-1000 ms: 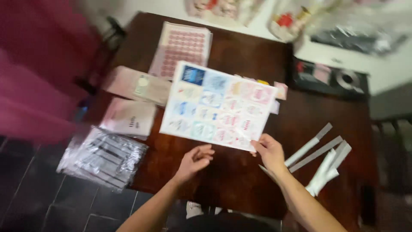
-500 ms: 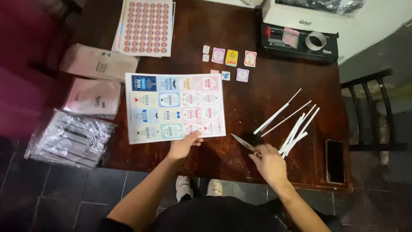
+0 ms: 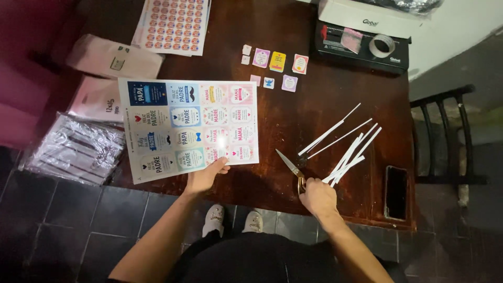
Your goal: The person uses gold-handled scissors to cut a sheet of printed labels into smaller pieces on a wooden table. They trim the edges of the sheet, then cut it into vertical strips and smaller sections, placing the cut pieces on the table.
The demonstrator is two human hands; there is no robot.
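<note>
My left hand (image 3: 205,175) pinches the near edge of a printed sheet (image 3: 186,127) of square colourful labels and holds it over the dark wooden table (image 3: 293,120). My right hand (image 3: 318,196) grips the handles of a pair of scissors (image 3: 291,167), whose blades point up and to the left, just right of the sheet. Several thin white paper strips (image 3: 346,149) lie fanned out to the right of the scissors. Several small cut-out labels (image 3: 276,65) lie further back on the table.
A sheet of round stickers (image 3: 174,25) lies at the far left. Pink pouches (image 3: 112,63) and a clear packet (image 3: 76,149) sit at the left edge. A black tape dispenser (image 3: 364,47) stands at the back right, a dark phone (image 3: 396,192) near the right corner, a chair (image 3: 445,136) beyond.
The view has steadied and shifted over the table. My right hand has left the sheet and taken hold of the scissors. My left hand still holds the sheet's near edge.
</note>
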